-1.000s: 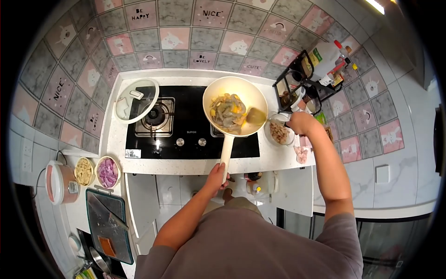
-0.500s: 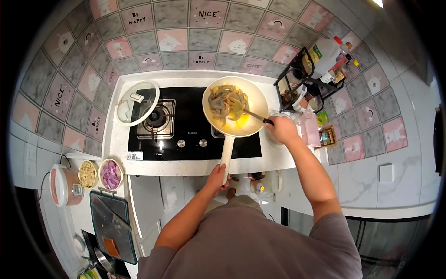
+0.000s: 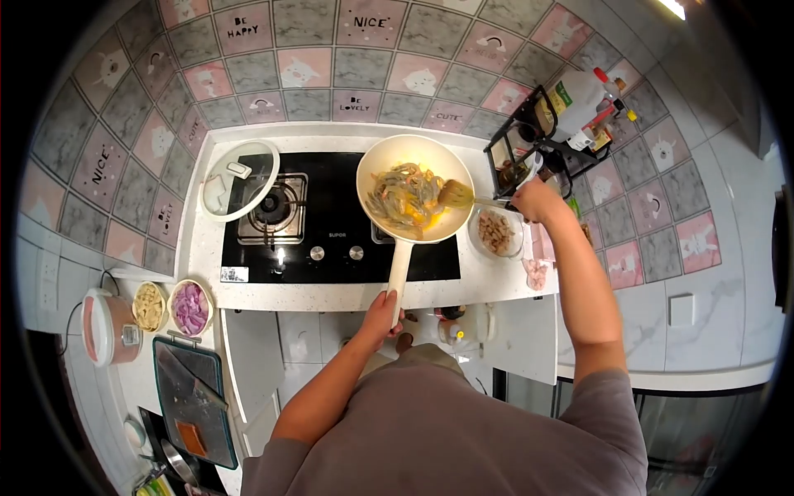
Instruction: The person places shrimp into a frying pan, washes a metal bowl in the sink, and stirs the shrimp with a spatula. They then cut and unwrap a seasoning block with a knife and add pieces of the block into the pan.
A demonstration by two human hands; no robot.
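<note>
Head view: left hand (image 3: 383,316) wraps the long smooth handle of a round cream pan (image 3: 451,161) over the right burner of the black glass hob (image 3: 331,207), while right hand (image 3: 538,201) is closed on the handle of a flat spatula (image 3: 456,195), blade at the right side of glossy grey-and-yellow food (image 3: 405,194) in the pan. Clear bowl (image 3: 518,248) of brownish pieces sits just beside, on speckled white counter (image 3: 331,298). Hob reads "SUPOR"; pink and marbled-grey tiles (image 3: 364,66) read "NICE", "BE HAPPY", "BE LOVELY", "CUTE".
</note>
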